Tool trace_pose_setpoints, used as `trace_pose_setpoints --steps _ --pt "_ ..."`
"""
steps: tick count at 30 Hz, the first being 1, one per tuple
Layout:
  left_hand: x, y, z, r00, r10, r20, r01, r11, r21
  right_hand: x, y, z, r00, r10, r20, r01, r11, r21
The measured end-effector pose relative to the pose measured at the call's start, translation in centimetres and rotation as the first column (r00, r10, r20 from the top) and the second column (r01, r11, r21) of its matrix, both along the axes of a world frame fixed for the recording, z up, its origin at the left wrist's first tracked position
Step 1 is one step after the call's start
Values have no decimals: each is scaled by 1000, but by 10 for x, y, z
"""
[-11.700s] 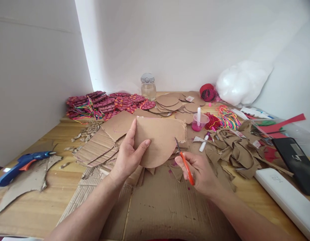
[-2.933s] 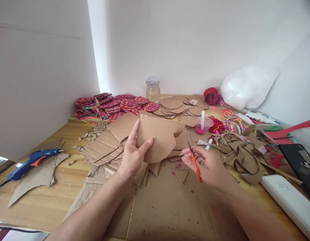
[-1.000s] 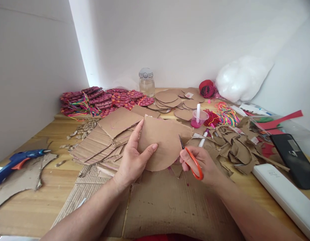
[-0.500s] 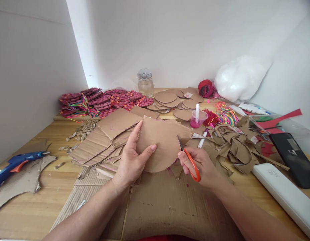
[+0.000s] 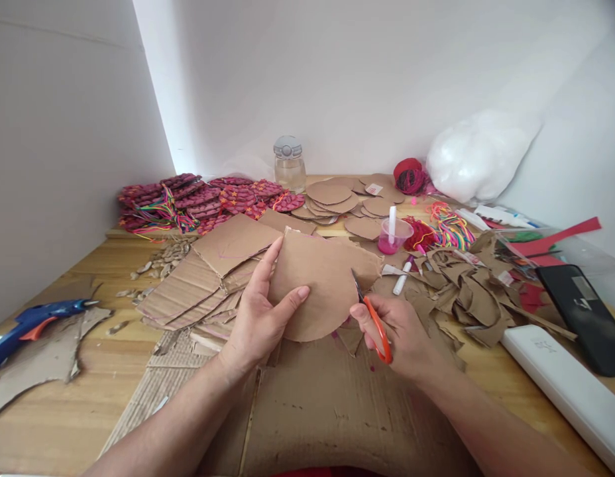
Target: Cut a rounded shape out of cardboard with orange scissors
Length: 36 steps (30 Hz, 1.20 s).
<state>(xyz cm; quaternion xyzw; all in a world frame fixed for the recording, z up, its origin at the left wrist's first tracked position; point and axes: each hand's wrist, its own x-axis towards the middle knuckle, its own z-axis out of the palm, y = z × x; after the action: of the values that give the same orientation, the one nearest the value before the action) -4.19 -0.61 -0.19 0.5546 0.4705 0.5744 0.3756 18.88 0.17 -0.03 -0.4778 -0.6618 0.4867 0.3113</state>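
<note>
My left hand [image 5: 268, 301] grips a partly rounded piece of cardboard [image 5: 315, 288] by its left side, thumb on top and the other fingers behind it. Orange-handled scissors [image 5: 380, 329] are in my closed right hand [image 5: 397, 328]. Their dark blades lie at the right part of the piece, where a cut runs up from the rounded lower edge. How far the blades are apart is hard to tell. Under and left of the piece lies a stack of cardboard sheets [image 5: 183, 291], some with purple drawn lines.
Cardboard scraps [image 5: 466, 285], a phone [image 5: 580, 318] and a white oblong device [image 5: 560, 384] lie on the right. Cut cardboard discs [image 5: 330, 192], a jar [image 5: 289, 169] and a cup of pink liquid [image 5: 394, 235] stand behind. A blue glue gun [image 5: 34, 324] lies left.
My right hand and the scissors have shifted very slightly left, the orange handle turning a little. The cardboard piece and my left hand have hardly moved.
</note>
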Motion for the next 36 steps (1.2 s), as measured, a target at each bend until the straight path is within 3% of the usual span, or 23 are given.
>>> trace_pose_setpoints --steps 13,23,36 --pt "-1 0 7 998 9 -64 -7 999 45 -2 -1 14 986 -38 161 24 996 86" --pt "-7 1 8 973 28 -230 -12 997 71 0 -1 -3 999 1 38 -1 1000 5" --pt "-10 3 8 987 -18 -160 24 999 34 -2 -5 2 1000 2 20 -2 999 -32"
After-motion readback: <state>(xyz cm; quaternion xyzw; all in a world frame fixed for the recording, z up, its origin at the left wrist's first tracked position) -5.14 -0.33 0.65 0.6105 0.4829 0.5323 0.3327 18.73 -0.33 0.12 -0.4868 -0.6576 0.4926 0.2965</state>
